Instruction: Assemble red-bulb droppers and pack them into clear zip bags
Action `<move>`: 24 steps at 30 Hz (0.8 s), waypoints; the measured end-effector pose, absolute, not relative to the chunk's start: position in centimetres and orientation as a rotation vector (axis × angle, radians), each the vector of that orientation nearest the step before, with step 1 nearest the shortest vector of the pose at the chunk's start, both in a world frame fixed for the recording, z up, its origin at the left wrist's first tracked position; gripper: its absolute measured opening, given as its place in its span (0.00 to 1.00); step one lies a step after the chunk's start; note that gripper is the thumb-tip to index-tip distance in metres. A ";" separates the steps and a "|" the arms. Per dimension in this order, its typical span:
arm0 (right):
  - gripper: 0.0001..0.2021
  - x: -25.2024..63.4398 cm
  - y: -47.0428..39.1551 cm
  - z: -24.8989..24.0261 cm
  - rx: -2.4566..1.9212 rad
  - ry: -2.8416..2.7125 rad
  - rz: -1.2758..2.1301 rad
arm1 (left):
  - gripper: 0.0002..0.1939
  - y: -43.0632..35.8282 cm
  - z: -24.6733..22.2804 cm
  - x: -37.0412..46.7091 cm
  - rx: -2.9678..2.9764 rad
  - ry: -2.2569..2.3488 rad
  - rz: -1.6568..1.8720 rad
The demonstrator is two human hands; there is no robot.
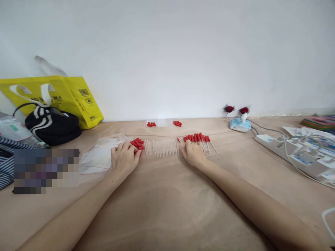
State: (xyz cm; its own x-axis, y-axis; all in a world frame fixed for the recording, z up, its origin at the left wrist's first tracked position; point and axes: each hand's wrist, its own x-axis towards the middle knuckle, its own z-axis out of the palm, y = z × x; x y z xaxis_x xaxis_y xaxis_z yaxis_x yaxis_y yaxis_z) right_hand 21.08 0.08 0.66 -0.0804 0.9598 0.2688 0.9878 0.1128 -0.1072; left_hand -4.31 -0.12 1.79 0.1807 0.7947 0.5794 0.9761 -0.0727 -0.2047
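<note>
My left hand (123,157) rests with bent fingers at the near left of a small pile of red rounded pieces (137,142). Its thumb stands apart from the forefinger, with some red showing between them. My right hand (194,153) has its fingers drawn together over the row of sticks; a thin stick with a red tip (179,139) pokes out at its left side. Beyond the knuckles lie several clear thin sticks with red ends (196,137), partly hidden by the hand. Between both hands, bare clear sticks (164,147) lie side by side.
Clear zip bags (98,153) lie left of my left hand. Near the wall, another clear bag (162,122) lies between two red clusters. A yellow bag (89,101) and black pouch (56,127) stand left. Wipes (239,125), a power strip (288,153) and cables are right.
</note>
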 end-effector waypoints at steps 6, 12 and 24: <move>0.09 24.4 -2.9 -1.3 -1.325 -2.329 -0.147 | 0.13 -3.1 2.7 -4.4 -1.957 -1.524 -0.740; 0.08 25.4 -3.9 -1.1 -1.156 -2.462 -0.150 | 0.08 -5.3 1.2 -3.5 -2.649 -1.252 -1.050; 0.08 24.8 -3.5 -1.5 -1.097 -2.342 0.046 | 0.10 -3.5 0.3 -1.1 -2.957 -1.328 -0.889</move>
